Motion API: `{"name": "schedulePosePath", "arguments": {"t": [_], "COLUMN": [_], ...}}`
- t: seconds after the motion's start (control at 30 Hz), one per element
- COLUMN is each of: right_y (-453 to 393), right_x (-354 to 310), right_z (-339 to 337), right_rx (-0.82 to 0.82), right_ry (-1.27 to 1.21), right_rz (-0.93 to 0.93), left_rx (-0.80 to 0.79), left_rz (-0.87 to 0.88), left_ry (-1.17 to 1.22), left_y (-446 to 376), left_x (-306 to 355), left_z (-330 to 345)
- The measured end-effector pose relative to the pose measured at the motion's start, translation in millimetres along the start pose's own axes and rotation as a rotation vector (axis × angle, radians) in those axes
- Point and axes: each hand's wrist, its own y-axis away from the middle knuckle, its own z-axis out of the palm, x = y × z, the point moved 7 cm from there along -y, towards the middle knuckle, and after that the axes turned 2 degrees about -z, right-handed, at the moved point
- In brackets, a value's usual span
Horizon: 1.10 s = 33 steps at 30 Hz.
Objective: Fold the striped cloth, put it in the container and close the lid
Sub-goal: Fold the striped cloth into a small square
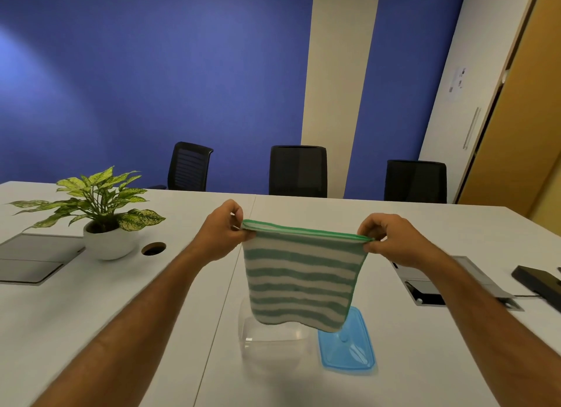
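Left hand (225, 229): raised above the table, fingers pinched tight on the left top corner of the striped cloth.
Potted plant (100, 206): green speckled leaves in a white pot, far left on the white table (127, 309), beside a round cable hole.
Striped cloth (300, 276): green-and-white, held up in the air by its top edge, stretched between both hands, lower edge hanging free.
Container (270, 341): clear plastic, open, on the table below the cloth, partly hidden by it.
Lid (349, 346): blue, flat on the table just right of the container.
Right hand (387, 239): fingers pinched on the cloth's right top corner.
Chairs (298, 171): three black ones behind the table.
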Motion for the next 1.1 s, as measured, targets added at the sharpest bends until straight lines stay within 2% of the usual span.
{"name": "schedulePosePath", "arguments": {"t": [0.1,0.2,0.27,0.43,0.53,0.63,0.73,0.9,1.03,1.1], "right_y": [5,11,13,14,14,13,13,18,21,19], "right_x": [1,-1,-3,-8,-9,-6,7,29,37,41], "right_z": [-3,-6,-5,3,9,11,18,46,58,59], "right_rx": [0.07,0.144,0.142,0.068,0.012,0.059,0.108,0.08,0.019,0.051], "right_ry": [-0.227,-0.53,-0.62,-0.728,-0.737,-0.76,-0.903,-1.049,-0.923,-0.87], "right_rz": [0.022,0.006,-0.007,0.001,-0.006,0.012,0.176,0.444,0.495,0.491], "left_rx": [0.017,-0.004,0.01,0.006,-0.083,-0.097,-0.007,-0.177,-0.09,-0.124], "left_rz": [-0.016,-0.056,-0.068,-0.033,-0.008,-0.017,-0.077,-0.125,-0.171,-0.178], "left_ry": [0.132,0.362,0.468,0.576,0.538,0.546,0.602,0.589,0.529,0.535], "left_y": [2,3,4,5,8,9,9,11,14,15], "left_x": [-8,-17,-20,-9,-4,-4,-12,-26,-33,-35], "left_z": [-3,-4,-4,-2,5,9,9,27,27,30]}}
